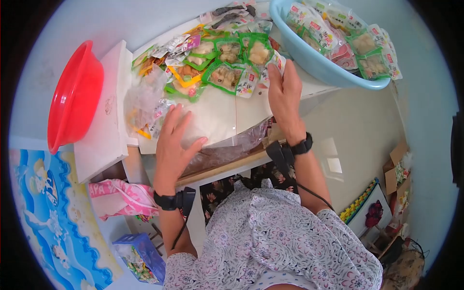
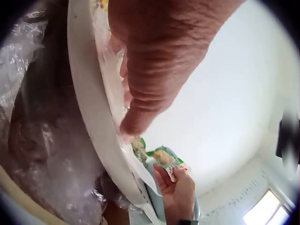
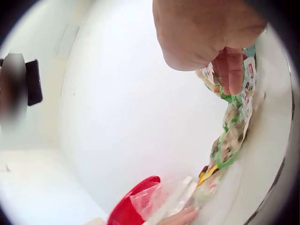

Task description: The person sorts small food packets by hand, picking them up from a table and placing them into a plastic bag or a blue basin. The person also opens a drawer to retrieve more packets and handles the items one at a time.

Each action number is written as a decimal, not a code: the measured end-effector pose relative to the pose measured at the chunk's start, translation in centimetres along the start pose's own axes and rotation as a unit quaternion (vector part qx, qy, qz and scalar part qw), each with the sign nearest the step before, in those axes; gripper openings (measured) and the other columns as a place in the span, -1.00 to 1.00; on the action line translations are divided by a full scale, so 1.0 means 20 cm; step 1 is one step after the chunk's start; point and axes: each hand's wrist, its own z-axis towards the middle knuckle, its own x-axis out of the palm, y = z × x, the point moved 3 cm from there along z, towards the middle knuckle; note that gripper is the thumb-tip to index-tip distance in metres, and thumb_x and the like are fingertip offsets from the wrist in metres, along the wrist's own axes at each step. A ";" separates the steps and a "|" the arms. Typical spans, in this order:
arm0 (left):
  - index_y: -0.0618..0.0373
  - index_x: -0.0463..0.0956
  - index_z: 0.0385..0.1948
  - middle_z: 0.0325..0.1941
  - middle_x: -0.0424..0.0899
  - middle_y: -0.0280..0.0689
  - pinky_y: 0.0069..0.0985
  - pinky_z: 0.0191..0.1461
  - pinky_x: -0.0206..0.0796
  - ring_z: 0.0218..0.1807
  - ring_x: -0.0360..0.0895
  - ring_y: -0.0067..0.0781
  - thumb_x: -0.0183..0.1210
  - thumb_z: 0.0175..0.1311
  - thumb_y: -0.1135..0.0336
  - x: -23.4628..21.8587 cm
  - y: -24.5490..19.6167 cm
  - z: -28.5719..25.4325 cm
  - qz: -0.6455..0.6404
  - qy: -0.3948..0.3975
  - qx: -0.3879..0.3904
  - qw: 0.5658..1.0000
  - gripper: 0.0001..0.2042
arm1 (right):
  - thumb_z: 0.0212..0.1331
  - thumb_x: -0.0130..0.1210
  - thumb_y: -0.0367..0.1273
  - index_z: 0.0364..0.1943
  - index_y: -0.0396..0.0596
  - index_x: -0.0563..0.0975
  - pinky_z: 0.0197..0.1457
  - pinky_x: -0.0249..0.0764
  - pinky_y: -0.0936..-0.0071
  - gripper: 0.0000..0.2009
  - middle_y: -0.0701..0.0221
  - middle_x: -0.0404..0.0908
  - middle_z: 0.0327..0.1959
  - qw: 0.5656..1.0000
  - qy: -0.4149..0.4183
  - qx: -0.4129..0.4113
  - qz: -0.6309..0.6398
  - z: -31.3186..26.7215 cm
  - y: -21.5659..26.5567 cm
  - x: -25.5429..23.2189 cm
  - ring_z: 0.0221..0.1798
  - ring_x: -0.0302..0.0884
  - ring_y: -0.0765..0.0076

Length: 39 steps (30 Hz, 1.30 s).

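Head view: left hand point(image 1: 174, 145) open-fingered over surface point(image 1: 253, 111); right hand point(image 1: 285, 94) pinches printed packet point(image 1: 279, 60); hands apart.

- You can pass over the tabletop point(image 1: 253, 110) between your left hand point(image 1: 175, 145) and right hand point(image 1: 286, 99).
- Piled packets point(image 1: 224, 75) block you beyond.
- The blue basin point(image 1: 313, 63) bounds your right.

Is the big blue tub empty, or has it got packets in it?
Not empty: the blue tub holds a heap of packets, some poking over its rim.
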 end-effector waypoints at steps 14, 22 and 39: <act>0.17 0.54 -0.25 -0.21 0.54 -0.19 -0.20 -0.10 0.39 -0.13 0.53 -0.05 0.43 0.19 0.20 0.28 -0.44 0.14 0.036 -0.040 -0.008 0.999 -0.71 | 0.47 0.09 -0.38 -0.25 -0.28 0.40 -0.33 0.32 0.18 -0.78 0.10 0.48 -0.49 0.997 0.027 -0.003 -0.077 0.00 -0.14 0.01 -0.44 0.39 0.22; 0.15 0.52 -0.36 -0.36 0.57 -0.21 -0.25 -0.23 0.43 -0.33 0.61 -0.16 0.35 0.26 0.28 0.33 -0.32 0.19 -0.011 -0.033 -0.065 0.997 -0.80 | 0.52 0.08 -0.34 -0.33 -0.22 0.35 -0.36 0.23 0.35 -0.72 0.31 0.30 -0.51 0.999 -0.006 0.035 0.013 -0.21 -0.12 -0.13 -0.40 0.17 0.49; 0.21 0.56 -0.27 -0.38 0.55 -0.50 -0.63 -0.21 0.32 -0.33 0.41 -0.73 0.18 0.46 0.39 0.31 -0.20 0.11 -0.385 0.033 -0.200 0.900 -0.89 | 0.57 0.00 -0.30 0.11 -0.22 0.52 -0.53 0.44 0.60 -0.73 0.30 0.74 -0.19 0.937 0.056 0.232 0.253 -0.34 -0.01 -0.30 -0.46 0.72 0.43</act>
